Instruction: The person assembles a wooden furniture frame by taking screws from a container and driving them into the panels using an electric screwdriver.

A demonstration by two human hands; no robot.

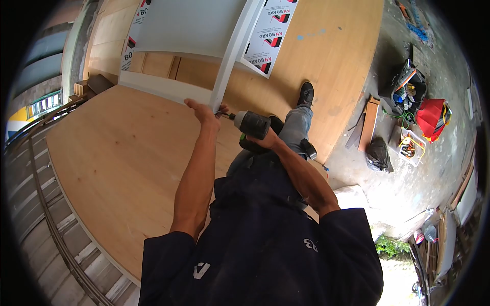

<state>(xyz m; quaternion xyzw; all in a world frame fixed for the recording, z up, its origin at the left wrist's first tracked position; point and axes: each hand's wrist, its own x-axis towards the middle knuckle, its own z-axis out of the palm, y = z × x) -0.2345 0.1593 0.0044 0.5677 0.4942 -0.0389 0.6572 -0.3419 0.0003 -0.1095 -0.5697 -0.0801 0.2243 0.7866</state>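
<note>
My right hand [265, 141] is closed round the grip of a cordless drill [254, 125], black and grey with a little green near its base. The drill points left, its bit meeting the near end of a white board frame [224, 76]. At that same corner my left hand [205, 113] grips the white board, thumb stretched out to the left. The fingertips beside the bit are partly hidden, and any screw there is too small to make out. Protective film with red and black print [268, 43] covers the frame's right side.
A large plywood sheet [122, 143] lies to the left, next to a metal railing [48, 204]. My shoe [306, 94] stands on another wooden sheet [337, 56]. On the concrete floor at right are a tool bag [412, 84], a red bag [431, 120], a clear bin [408, 148] and a black bag [378, 154].
</note>
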